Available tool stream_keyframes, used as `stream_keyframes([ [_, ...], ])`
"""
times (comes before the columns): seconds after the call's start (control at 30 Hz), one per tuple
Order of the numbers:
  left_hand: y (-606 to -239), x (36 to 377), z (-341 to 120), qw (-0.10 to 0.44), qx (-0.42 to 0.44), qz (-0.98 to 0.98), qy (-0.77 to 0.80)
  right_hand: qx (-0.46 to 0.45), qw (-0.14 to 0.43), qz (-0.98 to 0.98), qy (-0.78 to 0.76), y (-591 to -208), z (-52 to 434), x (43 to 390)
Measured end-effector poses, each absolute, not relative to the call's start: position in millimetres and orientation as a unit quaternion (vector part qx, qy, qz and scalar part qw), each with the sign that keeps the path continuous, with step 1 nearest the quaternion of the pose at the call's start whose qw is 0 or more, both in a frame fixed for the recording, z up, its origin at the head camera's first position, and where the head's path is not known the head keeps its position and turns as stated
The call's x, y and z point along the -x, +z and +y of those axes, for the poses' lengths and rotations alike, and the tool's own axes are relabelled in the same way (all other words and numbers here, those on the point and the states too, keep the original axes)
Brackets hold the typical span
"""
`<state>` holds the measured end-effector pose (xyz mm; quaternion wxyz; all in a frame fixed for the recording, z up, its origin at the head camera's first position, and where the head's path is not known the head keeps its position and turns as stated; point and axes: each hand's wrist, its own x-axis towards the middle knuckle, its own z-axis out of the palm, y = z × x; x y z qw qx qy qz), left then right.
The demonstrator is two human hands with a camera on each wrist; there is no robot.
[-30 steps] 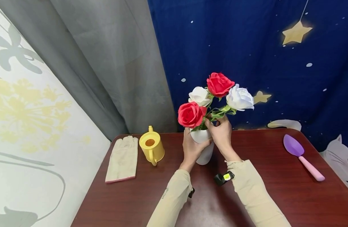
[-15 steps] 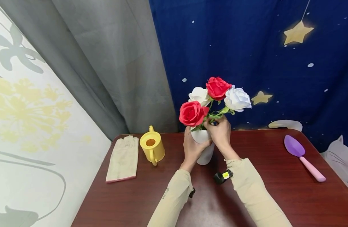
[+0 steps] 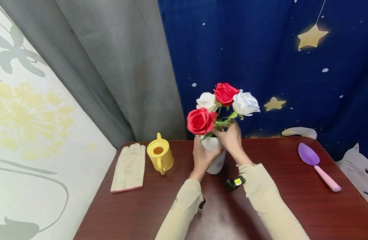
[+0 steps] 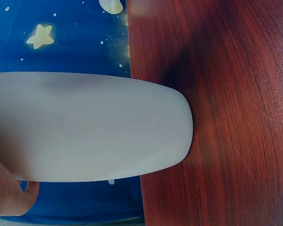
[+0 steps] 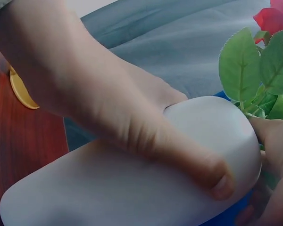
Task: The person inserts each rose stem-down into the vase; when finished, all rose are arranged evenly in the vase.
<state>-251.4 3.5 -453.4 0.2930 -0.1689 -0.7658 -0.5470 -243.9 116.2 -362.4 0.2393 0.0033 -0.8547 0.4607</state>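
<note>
While left hand [image 3: 203, 156] wraps white vase [image 3: 214, 155] upright on surface [image 3: 280, 200], right hand [image 3: 231, 139] pinches rose stems [image 3: 224, 122] at vase mouth; yellow watering can [image 3: 160, 154] left of hands.

Glove [image 3: 129, 167], yellow watering can [image 3: 160, 155], purple trowel [image 3: 317, 165] — dark wooden table [image 3: 292, 206]

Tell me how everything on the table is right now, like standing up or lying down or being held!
white vase: upright on the table, held
roses: standing in the vase, stems pinched
left hand: grips the vase
right hand: holds the stems at the vase mouth
yellow watering can: upright, untouched
glove: lying flat
purple trowel: lying flat
</note>
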Motion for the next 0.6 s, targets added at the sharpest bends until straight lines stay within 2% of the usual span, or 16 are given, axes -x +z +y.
stream_keyframes([
  [0.3, -453, 252, 2, 0.286, 0.172, -0.765, -0.551, -0.022, 0.176, -0.799, 0.574, -371, 131, 230],
  [0.43, -452, 252, 1, 0.285, 0.163, -0.772, -0.545, -0.008, 0.18, -0.737, 0.652, -371, 135, 226],
  [0.6, -452, 250, 1, 0.277, 0.151, -0.779, -0.542, -0.01, 0.227, -0.691, 0.686, -363, 131, 217],
])
